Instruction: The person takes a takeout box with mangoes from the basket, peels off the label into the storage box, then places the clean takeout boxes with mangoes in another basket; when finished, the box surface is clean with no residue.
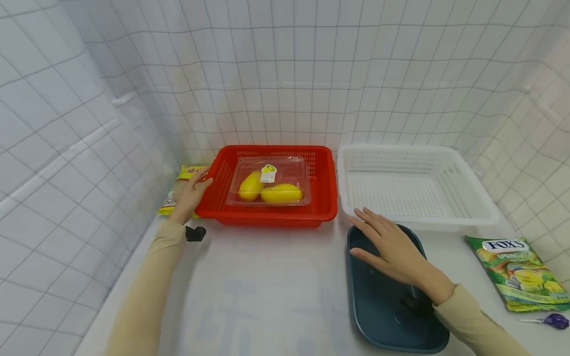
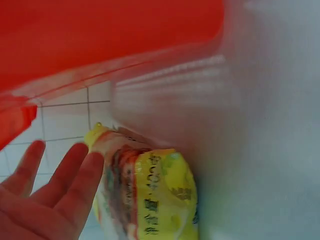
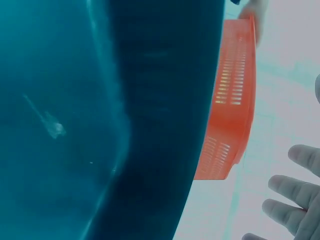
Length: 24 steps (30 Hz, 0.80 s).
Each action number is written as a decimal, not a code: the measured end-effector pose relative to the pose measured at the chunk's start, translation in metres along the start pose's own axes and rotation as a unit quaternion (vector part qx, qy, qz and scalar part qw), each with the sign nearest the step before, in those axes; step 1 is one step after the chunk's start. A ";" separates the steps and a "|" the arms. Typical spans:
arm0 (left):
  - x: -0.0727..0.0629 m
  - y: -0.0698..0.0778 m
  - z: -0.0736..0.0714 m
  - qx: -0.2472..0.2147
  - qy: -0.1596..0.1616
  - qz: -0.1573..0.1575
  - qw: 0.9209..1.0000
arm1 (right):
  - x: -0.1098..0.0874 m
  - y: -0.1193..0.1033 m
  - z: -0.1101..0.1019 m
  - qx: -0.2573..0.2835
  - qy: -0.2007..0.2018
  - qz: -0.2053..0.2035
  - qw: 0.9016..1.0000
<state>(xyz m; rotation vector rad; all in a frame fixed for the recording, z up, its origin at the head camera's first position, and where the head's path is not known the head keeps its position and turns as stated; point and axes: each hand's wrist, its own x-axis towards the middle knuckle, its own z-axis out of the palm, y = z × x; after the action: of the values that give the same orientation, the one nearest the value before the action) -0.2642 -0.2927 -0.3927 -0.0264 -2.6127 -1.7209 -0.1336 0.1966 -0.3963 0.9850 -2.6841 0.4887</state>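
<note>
My left hand [image 1: 190, 199] is at the left edge of a red slotted basket [image 1: 264, 216], fingers extended toward the rim. Whether it touches the rim I cannot tell. Beside it lies a yellow printed bag [image 2: 165, 195], partly behind the hand in the head view. Inside the basket sits a clear plastic box [image 1: 288, 170] with two yellow mangoes [image 1: 281, 193] and a label. Over the far end of a dark blue tray [image 1: 383, 321], my right hand [image 1: 394, 247] has its fingers spread, with nothing held. A small pale stick-like thing [image 3: 52, 125] lies in that tray.
Behind the tray stands a white slotted basket [image 1: 392, 190]. To the right lie a green FOX'S candy bag [image 1: 521, 274] and a purple-wrapped lollipop [image 1: 556, 321]. White grid-patterned curtains [image 1: 289, 74] enclose the back and both sides of the white table [image 1: 267, 287].
</note>
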 end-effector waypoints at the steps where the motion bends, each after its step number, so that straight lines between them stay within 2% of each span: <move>1: 0.001 -0.003 -0.001 -0.004 -0.005 -0.008 1.000 | 0.004 0.000 0.001 0.002 0.003 -0.005 1.000; 6: 0.002 -0.010 -0.004 -0.038 -0.020 -0.031 0.999 | 0.030 0.000 0.001 0.035 0.021 -0.031 0.999; 11: 0.003 -0.006 -0.001 -0.089 -0.034 -0.045 0.994 | 0.067 -0.001 0.000 0.108 0.021 -0.013 0.994; 14: 0.000 0.002 0.001 -0.108 -0.041 -0.051 0.992 | 0.094 -0.003 -0.001 0.161 0.007 0.019 0.987; 17: -0.004 0.010 0.003 -0.116 -0.042 -0.058 0.991 | 0.123 -0.006 0.002 0.202 -0.022 0.070 0.977; 21: -0.006 0.015 0.005 -0.103 -0.036 -0.053 0.993 | 0.158 -0.006 0.012 0.226 -0.080 0.141 0.961; 24: -0.007 0.016 0.005 -0.101 -0.035 -0.050 0.993 | 0.176 -0.006 0.022 0.237 -0.118 0.178 0.948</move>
<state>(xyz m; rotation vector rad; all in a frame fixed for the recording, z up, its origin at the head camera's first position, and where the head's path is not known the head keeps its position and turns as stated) -0.2571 -0.2815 -0.3802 0.0430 -2.5161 -2.0471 -0.2633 0.0820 -0.3560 0.6879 -3.0482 1.2072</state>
